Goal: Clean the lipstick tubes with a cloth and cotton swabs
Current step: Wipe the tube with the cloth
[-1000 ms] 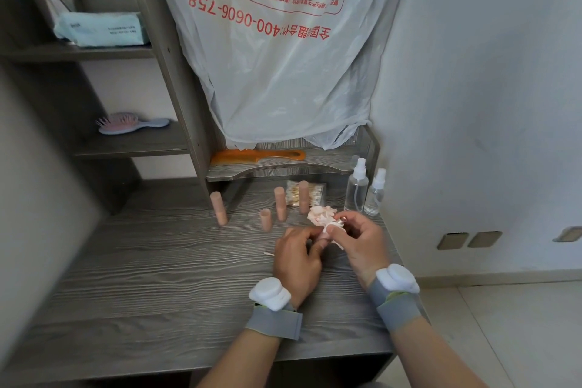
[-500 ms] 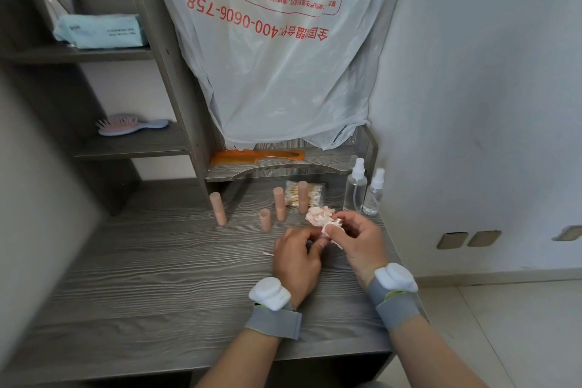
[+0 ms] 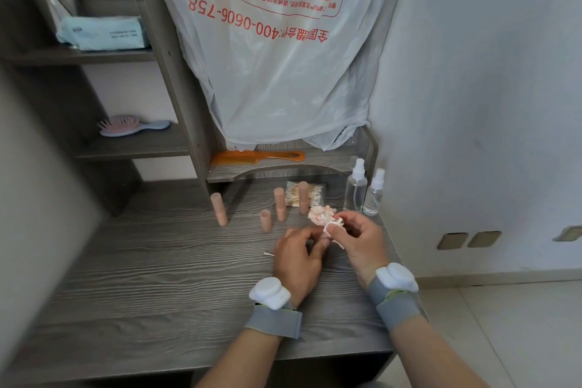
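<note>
- I see both hands meeting just right of centre, above the grey desk (image 3: 157, 277).
- Right hand (image 3: 362, 241): thumb and fingertips pinch a white cloth (image 3: 333, 226), and a strip of it dangles below.
- Left hand (image 3: 297, 257): fingers curl toward the cloth. I cannot tell what they hold (the back of the hand hides it).
- A pink-stained crumpled wad (image 3: 320, 213) shows just above the right hand's fingers.
- Four lipstick tubes (image 3: 279, 205) stand upright behind the hands, mid-frame.
- One cotton swab (image 3: 268, 253) lies on the desk beside the left hand.
- The swab bag (image 3: 311, 194) sits behind the tubes, with two spray bottles (image 3: 355, 189) to its right.
</note>
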`<state>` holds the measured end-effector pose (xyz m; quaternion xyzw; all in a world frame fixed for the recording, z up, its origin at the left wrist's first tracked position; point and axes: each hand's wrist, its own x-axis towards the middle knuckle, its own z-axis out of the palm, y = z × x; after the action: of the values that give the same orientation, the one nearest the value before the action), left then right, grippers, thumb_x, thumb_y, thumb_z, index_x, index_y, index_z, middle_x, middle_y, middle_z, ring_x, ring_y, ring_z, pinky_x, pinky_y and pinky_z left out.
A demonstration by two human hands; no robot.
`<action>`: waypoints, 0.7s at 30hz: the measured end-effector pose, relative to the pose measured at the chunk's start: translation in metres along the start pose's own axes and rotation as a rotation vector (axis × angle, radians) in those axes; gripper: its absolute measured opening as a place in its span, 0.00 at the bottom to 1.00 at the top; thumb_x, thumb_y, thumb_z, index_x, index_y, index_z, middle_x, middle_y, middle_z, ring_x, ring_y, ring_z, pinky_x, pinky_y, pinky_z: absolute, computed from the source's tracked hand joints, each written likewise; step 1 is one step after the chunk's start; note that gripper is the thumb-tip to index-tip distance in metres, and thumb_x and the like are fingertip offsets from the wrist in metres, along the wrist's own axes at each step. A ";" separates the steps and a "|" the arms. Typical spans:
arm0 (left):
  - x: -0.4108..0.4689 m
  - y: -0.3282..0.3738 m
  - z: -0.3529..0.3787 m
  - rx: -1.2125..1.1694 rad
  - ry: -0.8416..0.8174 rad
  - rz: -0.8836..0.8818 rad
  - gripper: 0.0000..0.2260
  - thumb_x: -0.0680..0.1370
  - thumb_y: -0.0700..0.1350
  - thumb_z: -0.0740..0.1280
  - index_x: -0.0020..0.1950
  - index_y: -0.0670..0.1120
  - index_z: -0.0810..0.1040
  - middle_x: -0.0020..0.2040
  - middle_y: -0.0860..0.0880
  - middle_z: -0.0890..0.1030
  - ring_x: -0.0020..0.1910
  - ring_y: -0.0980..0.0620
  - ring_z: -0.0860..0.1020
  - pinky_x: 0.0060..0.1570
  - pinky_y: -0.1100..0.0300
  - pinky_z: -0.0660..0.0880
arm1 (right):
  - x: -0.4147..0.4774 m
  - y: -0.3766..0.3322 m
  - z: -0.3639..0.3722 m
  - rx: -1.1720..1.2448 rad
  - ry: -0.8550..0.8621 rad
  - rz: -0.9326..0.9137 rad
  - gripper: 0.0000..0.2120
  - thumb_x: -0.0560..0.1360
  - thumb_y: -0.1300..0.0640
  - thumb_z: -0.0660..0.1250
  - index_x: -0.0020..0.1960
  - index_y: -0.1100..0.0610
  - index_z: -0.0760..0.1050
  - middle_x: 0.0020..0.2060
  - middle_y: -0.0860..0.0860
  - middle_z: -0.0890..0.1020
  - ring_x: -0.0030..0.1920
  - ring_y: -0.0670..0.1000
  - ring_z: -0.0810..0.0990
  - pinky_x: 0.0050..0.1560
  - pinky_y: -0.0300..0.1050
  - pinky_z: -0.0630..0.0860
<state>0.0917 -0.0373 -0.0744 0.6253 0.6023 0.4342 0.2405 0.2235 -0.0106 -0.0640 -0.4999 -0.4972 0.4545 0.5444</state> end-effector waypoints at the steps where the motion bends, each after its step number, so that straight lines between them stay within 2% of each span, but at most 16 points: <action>1: 0.000 0.000 0.000 -0.001 -0.002 -0.026 0.09 0.73 0.52 0.73 0.52 0.56 0.81 0.45 0.61 0.77 0.47 0.54 0.78 0.52 0.50 0.77 | 0.000 0.000 0.000 0.009 0.006 0.006 0.09 0.69 0.66 0.75 0.43 0.53 0.81 0.37 0.49 0.85 0.40 0.48 0.82 0.44 0.44 0.79; 3: 0.001 0.000 0.000 0.015 -0.003 -0.071 0.13 0.68 0.55 0.76 0.49 0.56 0.77 0.46 0.60 0.77 0.48 0.55 0.77 0.50 0.53 0.76 | -0.001 -0.001 0.000 0.017 0.003 0.012 0.09 0.69 0.66 0.74 0.43 0.54 0.81 0.37 0.49 0.85 0.39 0.48 0.82 0.42 0.41 0.79; 6: 0.001 -0.001 0.000 0.039 0.027 -0.039 0.12 0.69 0.49 0.77 0.44 0.54 0.75 0.43 0.59 0.76 0.46 0.53 0.76 0.48 0.51 0.75 | -0.002 -0.002 0.001 -0.015 -0.020 -0.008 0.09 0.69 0.66 0.75 0.43 0.54 0.81 0.37 0.49 0.85 0.40 0.47 0.82 0.43 0.41 0.79; 9: 0.000 -0.002 -0.001 0.045 0.030 0.013 0.05 0.73 0.48 0.72 0.48 0.52 0.79 0.42 0.62 0.76 0.47 0.51 0.76 0.50 0.47 0.75 | -0.002 -0.004 0.001 -0.008 -0.025 -0.017 0.08 0.69 0.67 0.74 0.43 0.55 0.81 0.38 0.50 0.85 0.39 0.46 0.82 0.44 0.41 0.79; 12: 0.000 -0.001 0.000 0.063 -0.001 0.044 0.08 0.76 0.51 0.67 0.53 0.53 0.82 0.44 0.61 0.76 0.50 0.51 0.77 0.54 0.46 0.74 | -0.002 -0.004 0.001 0.015 -0.007 -0.008 0.08 0.70 0.67 0.74 0.43 0.55 0.81 0.38 0.50 0.85 0.39 0.46 0.81 0.44 0.40 0.78; 16: 0.000 -0.001 0.001 0.039 -0.016 -0.065 0.11 0.71 0.56 0.73 0.50 0.57 0.77 0.47 0.58 0.76 0.50 0.52 0.77 0.52 0.50 0.76 | -0.002 -0.003 0.000 0.001 -0.006 0.002 0.08 0.69 0.66 0.74 0.44 0.56 0.81 0.38 0.50 0.85 0.39 0.47 0.82 0.43 0.40 0.79; 18: 0.001 -0.002 0.001 0.039 -0.007 -0.092 0.12 0.70 0.54 0.75 0.48 0.56 0.76 0.47 0.55 0.77 0.48 0.52 0.77 0.50 0.49 0.77 | -0.003 -0.004 0.001 -0.032 -0.028 -0.008 0.07 0.69 0.65 0.75 0.44 0.56 0.81 0.39 0.51 0.86 0.40 0.48 0.83 0.43 0.41 0.80; 21: 0.001 -0.002 0.001 0.031 0.016 -0.029 0.08 0.74 0.48 0.71 0.52 0.52 0.80 0.48 0.54 0.79 0.50 0.49 0.77 0.53 0.46 0.75 | -0.003 -0.004 0.001 -0.026 -0.030 -0.018 0.07 0.69 0.65 0.75 0.44 0.56 0.81 0.38 0.50 0.86 0.39 0.47 0.82 0.43 0.41 0.79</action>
<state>0.0910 -0.0360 -0.0762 0.6168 0.6196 0.4264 0.2323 0.2220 -0.0141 -0.0605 -0.4954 -0.5156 0.4507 0.5344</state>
